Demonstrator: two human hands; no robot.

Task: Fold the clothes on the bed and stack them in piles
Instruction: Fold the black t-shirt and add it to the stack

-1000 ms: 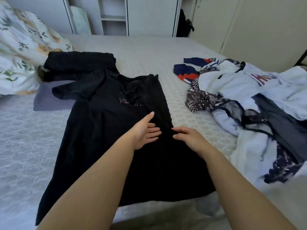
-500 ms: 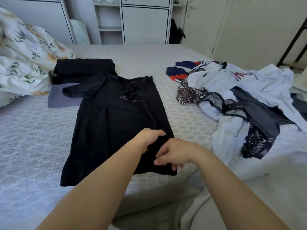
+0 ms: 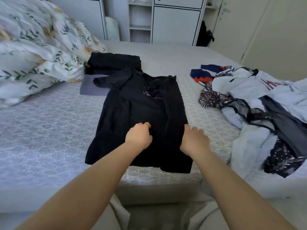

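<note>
Black shirt (image 3: 137, 117) spread flat at centre of frame on the grey patterned bed (image 3: 41, 138), right side already folded inward, left sleeve lying out toward upper left, hem near the bed's front edge. Left hand (image 3: 138, 137) resting on the lower middle of the shirt, fingers curled under, seemingly pinching the cloth, though the fingertips hidden. Right hand (image 3: 194, 141) at the shirt's right edge, fingers bent downward onto the folded margin; whether gripping fabric or merely pressing cannot be told. Both forearms reaching in from the bottom of frame.

Folded black garment (image 3: 114, 63) above the shirt, toward upper centre-left, touching the shirt's collar area; folded grey item (image 3: 93, 87) just beside, partly under the sleeve. Floral duvet (image 3: 41, 52) heaped at upper left. Unfolded pile of clothes (image 3: 259, 110) at right of frame, well apart from the shirt: white, dark patterned, grey, and a navy-and-red piece. White cupboard (image 3: 176, 22) with open shelves at top centre, beyond the bed.
</note>
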